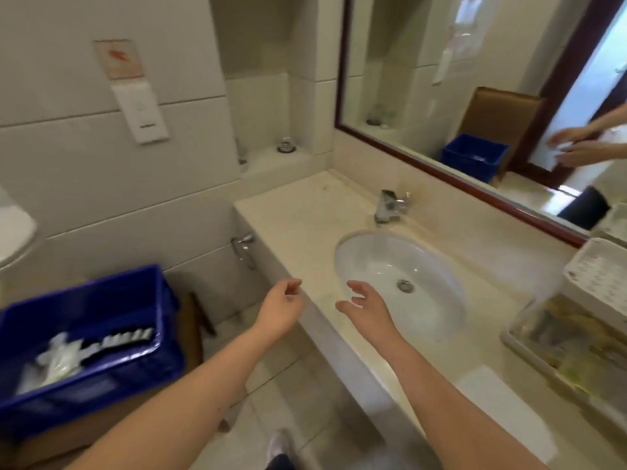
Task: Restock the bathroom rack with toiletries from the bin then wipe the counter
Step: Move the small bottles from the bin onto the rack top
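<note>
Bin [101, 354] (1, blue) w/ toiletries [78, 351]; 2 hands empty.

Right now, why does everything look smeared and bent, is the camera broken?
Head view: motion blur smears the whole frame, most of all the toiletries in the blue bin and the rack at the right edge; the wide lens bows the mirror frame and wall tiles; soft, even light leaves only faint glare in the sink. Both hands are empty.

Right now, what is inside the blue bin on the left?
The blue bin holds blurred white and clear wrapped toiletries and a dark comb-like piece. Its near wall hides the bottom. Both hands are empty.
</note>
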### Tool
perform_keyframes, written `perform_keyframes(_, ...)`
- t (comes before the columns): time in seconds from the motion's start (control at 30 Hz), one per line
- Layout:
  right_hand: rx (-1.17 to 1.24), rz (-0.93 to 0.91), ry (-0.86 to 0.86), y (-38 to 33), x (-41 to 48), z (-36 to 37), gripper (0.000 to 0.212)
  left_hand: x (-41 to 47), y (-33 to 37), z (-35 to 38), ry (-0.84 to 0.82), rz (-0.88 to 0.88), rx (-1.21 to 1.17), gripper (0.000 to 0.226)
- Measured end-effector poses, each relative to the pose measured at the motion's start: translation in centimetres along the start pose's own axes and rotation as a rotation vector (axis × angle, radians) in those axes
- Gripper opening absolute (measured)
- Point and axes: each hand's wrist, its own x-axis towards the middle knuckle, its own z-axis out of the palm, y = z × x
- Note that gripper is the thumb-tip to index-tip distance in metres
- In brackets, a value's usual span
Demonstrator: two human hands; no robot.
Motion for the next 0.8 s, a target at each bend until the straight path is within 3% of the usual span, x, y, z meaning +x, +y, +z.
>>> perform_keyframes(0.33,-0.277,-0.145,-0.351,-4.1,-0.6,13.4,0.058,-3.3,-7.2,-14.1,0.204,-0.144,0.045,0.048)
perform_keyframes(0.8,-0.394,-0.239,-0.556,-9.8,-1.8,39.7,0.062,-3.3,-19.4,-37.4,0.296,-0.231,0.176,0.050)
